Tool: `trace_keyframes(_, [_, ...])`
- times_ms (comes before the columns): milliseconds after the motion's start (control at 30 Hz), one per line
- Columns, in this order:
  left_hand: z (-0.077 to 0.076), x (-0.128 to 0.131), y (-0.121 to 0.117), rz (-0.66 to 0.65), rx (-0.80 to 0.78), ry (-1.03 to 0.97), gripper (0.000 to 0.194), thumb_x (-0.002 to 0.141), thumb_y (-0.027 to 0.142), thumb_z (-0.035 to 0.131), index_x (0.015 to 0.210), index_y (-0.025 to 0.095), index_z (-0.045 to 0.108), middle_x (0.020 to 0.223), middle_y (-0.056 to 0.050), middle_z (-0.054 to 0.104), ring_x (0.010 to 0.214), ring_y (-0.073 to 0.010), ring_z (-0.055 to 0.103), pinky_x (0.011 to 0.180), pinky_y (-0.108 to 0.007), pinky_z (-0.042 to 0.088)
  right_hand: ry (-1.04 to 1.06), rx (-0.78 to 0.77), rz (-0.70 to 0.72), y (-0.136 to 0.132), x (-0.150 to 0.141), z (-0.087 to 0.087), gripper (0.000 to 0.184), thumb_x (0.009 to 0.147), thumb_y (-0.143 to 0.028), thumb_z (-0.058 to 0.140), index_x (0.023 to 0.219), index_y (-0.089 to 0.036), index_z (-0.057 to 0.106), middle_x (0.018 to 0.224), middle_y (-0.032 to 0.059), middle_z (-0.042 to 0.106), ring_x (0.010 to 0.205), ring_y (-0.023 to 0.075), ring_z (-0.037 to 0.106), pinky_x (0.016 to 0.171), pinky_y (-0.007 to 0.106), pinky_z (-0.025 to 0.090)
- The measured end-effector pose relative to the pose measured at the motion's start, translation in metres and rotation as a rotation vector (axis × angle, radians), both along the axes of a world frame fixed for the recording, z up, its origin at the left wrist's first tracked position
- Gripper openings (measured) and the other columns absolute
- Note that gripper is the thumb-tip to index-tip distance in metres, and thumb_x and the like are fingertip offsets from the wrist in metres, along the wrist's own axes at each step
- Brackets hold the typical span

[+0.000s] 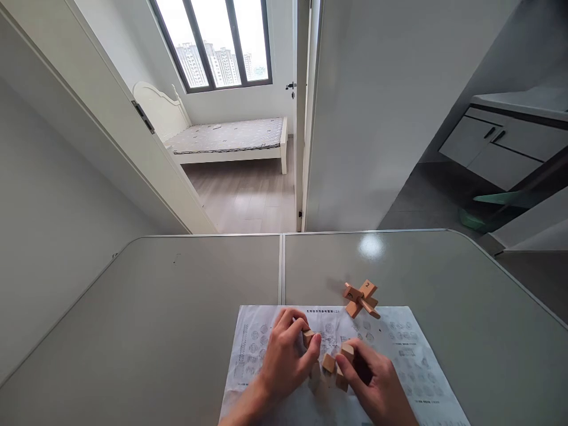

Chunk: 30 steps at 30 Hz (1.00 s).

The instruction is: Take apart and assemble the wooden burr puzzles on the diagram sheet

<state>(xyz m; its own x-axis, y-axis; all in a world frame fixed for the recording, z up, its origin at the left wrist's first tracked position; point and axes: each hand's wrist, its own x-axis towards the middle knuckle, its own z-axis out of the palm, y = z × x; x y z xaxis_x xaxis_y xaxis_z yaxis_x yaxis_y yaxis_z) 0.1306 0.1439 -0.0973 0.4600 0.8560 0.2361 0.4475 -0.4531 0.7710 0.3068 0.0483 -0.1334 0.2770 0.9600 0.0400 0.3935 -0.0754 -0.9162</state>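
My left hand [288,349] pinches a small wooden puzzle piece [307,338] between thumb and fingers, above a printed paper sheet [399,367]. Close by on the right, my right hand [375,378] grips a cluster of light wooden puzzle blocks [341,365]; its fingers hide part of the cluster. The two held parts are apart. Beyond my right hand, at the sheet's far edge, sits a reddish-brown wooden interlocking puzzle [361,298], made of crossed bars with a round rod and a "2" marked on one bar.
The grey table [155,331] has a seam [282,266] running down its middle and a pale rim. Past its far edge are a doorway and a bed [231,136] under a window [217,47]. White cabinets [501,142] stand at the right.
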Motion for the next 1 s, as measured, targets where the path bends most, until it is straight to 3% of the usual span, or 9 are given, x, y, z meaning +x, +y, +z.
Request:
trace_keyframes(133, [-0.002, 0.002, -0.001, 0.006, 0.057, 0.088, 0.015, 0.092, 0.019, 0.065, 0.081, 0.023, 0.057, 0.107, -0.008, 0.067, 0.105, -0.0260, 0.063, 0.093, -0.041, 0.057, -0.146, 0.058, 0.047, 0.001, -0.004, -0.002, 0.043, 0.103, -0.060, 0.053, 0.084, -0.023, 0.065, 0.062, -0.0029, 0.055, 0.053, 0.0173, 0.052, 0.054, 0.025, 0.046])
trace_keyframes(333, [-0.005, 0.003, -0.002, -0.013, 0.078, 0.153, 0.005, 0.094, 0.018, 0.066, 0.092, 0.023, 0.065, 0.116, -0.008, 0.066, 0.113, -0.0278, 0.061, 0.099, -0.047, 0.058, -0.161, 0.061, -0.013, 0.001, -0.004, -0.005, 0.044, 0.103, -0.063, 0.053, 0.111, -0.024, 0.068, 0.059, -0.0051, 0.058, 0.050, 0.0190, 0.057, 0.052, 0.027, 0.050])
trace_keyframes(600, [-0.008, 0.001, -0.002, -0.072, 0.063, 0.106, 0.017, 0.093, 0.013, 0.064, 0.105, 0.026, 0.064, 0.121, -0.007, 0.067, 0.117, -0.0266, 0.061, 0.103, -0.047, 0.055, -0.162, 0.078, 0.009, 0.000, -0.002, -0.008, 0.038, 0.104, -0.057, 0.055, 0.123, -0.025, 0.067, 0.065, -0.0050, 0.061, 0.053, 0.0188, 0.060, 0.055, 0.027, 0.054])
trace_keyframes(767, [-0.001, 0.001, -0.003, -0.212, 0.050, 0.092, 0.046, 0.079, 0.016, 0.079, 0.119, 0.028, 0.058, 0.133, -0.007, 0.066, 0.127, -0.0292, 0.057, 0.110, -0.048, 0.050, -0.107, 0.107, 0.001, 0.002, -0.005, -0.004, 0.042, 0.104, -0.059, 0.055, 0.126, -0.026, 0.068, 0.076, -0.0016, 0.068, 0.056, 0.0177, 0.063, 0.057, 0.026, 0.055])
trace_keyframes(1000, [0.003, 0.002, -0.002, -0.412, 0.095, 0.169, 0.098, 0.060, 0.037, 0.095, 0.141, 0.027, 0.042, 0.143, -0.011, 0.059, 0.134, -0.0344, 0.053, 0.118, -0.052, 0.042, 0.022, 0.034, -0.076, 0.003, -0.001, 0.001, 0.043, 0.104, -0.061, 0.051, 0.113, -0.023, 0.072, 0.083, 0.0034, 0.075, 0.065, 0.0205, 0.069, 0.062, 0.028, 0.058])
